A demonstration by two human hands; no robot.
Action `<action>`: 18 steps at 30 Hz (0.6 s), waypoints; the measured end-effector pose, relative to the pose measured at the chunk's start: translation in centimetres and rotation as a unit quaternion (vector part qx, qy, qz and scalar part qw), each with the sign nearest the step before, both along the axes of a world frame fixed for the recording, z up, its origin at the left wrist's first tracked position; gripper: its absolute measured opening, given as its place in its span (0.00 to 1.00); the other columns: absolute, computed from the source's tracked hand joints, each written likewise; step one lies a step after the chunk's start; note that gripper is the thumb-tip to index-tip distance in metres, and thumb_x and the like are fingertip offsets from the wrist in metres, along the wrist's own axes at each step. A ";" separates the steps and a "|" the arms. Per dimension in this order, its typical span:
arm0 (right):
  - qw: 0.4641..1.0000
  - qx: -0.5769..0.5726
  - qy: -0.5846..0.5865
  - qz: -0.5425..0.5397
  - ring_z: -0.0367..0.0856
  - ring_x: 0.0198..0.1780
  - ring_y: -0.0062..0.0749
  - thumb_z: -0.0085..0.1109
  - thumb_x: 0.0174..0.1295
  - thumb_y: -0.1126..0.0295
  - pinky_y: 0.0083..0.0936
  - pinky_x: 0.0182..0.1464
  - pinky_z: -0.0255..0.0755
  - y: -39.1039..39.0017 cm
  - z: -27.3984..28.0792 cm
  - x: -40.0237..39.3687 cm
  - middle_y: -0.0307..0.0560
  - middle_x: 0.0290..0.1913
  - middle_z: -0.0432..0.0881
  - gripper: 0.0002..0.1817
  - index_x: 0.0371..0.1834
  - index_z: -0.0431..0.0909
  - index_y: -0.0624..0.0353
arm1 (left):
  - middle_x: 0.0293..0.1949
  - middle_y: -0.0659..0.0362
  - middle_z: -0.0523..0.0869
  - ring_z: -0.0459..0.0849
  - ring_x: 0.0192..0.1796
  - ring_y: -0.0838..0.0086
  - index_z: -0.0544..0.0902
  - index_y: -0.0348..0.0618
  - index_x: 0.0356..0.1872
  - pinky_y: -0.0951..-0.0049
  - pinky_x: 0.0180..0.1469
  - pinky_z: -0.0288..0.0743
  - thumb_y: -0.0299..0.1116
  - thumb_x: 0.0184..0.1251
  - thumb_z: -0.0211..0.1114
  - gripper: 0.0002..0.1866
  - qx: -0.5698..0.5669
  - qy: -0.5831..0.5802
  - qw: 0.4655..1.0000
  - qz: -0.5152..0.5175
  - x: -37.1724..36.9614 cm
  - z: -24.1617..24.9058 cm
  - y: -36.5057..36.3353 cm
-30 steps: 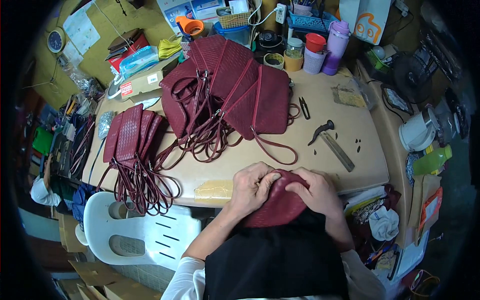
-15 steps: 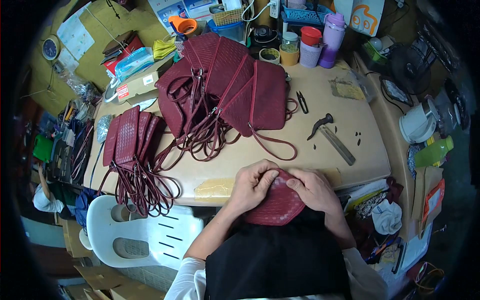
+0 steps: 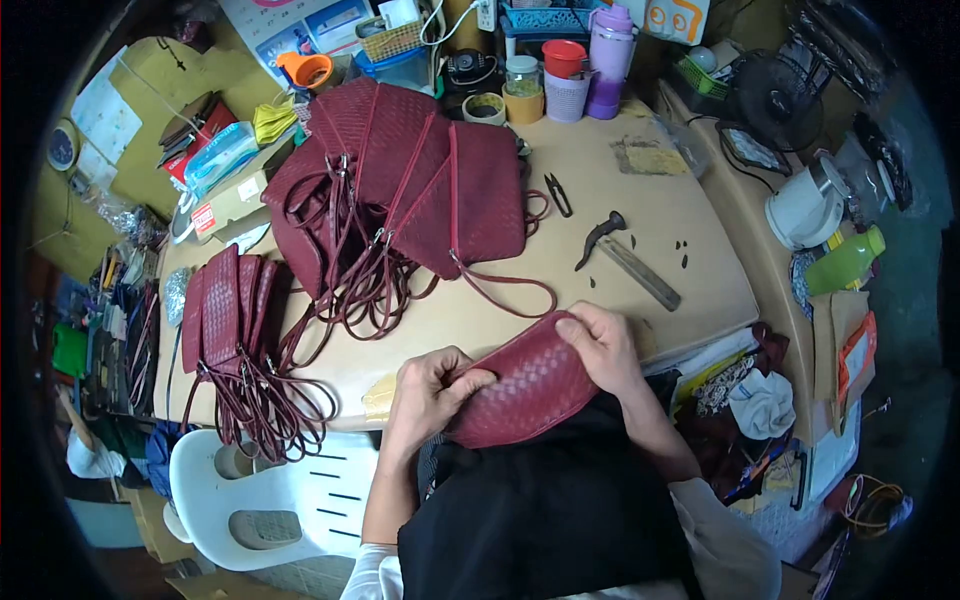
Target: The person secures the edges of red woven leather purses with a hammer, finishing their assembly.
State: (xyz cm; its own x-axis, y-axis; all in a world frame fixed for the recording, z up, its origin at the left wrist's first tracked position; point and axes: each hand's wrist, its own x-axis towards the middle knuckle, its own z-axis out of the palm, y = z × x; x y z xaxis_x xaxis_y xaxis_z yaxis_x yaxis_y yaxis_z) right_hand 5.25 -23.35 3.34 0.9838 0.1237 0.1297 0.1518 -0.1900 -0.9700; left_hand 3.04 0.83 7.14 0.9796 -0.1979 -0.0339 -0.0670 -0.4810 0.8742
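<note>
A dark red woven-pattern pouch [image 3: 525, 395] is held above my lap at the table's front edge, tilted up to the right. My left hand [image 3: 432, 392] grips its left end, thumb on the face and fingers curled behind. At the upper right corner my right hand [image 3: 602, 345] pinches it the same way, thumb in front. Beyond my hands lies a heap of larger matching pouches [image 3: 400, 180] with zips and wrist straps. To the left, a stack of smaller pouches [image 3: 232, 310] has its straps [image 3: 265, 405] hanging over the edge.
A hammer [image 3: 640, 270] and small black thread snips [image 3: 558, 195] lie on the table [image 3: 600, 140] at right. Jars, a purple bottle [image 3: 608, 60] and baskets line the back. A white plastic chair [image 3: 270, 500] stands at left. Another person [image 3: 92, 450] is at far left.
My hands have moved apart, and the pouch between them is now stretched out lengthwise, showing more of its face. The view has shifted, so the table things appear further left.
</note>
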 end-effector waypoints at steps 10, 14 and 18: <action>0.964 0.054 -0.047 -0.257 0.62 0.32 0.15 0.44 0.74 0.64 0.19 0.35 0.60 -0.9 -4.6 -0.2 0.32 0.27 0.66 0.16 0.29 0.70 0.60 | 0.37 0.64 0.84 0.78 0.39 0.86 0.81 0.36 0.45 0.82 0.46 0.72 0.30 0.72 0.59 0.08 -0.455 0.085 0.878 0.117 -0.2 -5.7 0.5; 0.981 0.021 -0.054 -0.183 0.60 0.30 0.13 0.46 0.73 0.66 0.18 0.31 0.56 -1.6 -3.9 -1.2 0.31 0.24 0.63 0.15 0.28 0.69 0.60 | 0.29 0.67 0.75 0.71 0.34 0.85 0.77 0.35 0.38 0.82 0.41 0.67 0.32 0.76 0.52 0.10 -0.284 -0.060 0.942 0.170 -2.3 -5.2 1.0; 0.994 0.043 0.034 -0.091 0.60 0.27 0.11 0.53 0.69 0.68 0.16 0.27 0.55 1.5 -0.4 -1.0 0.29 0.23 0.67 0.12 0.29 0.74 0.63 | 0.28 0.63 0.77 0.72 0.35 0.81 0.78 0.33 0.38 0.79 0.42 0.68 0.30 0.75 0.51 0.10 -0.179 -0.099 0.955 0.214 -4.2 -2.8 3.1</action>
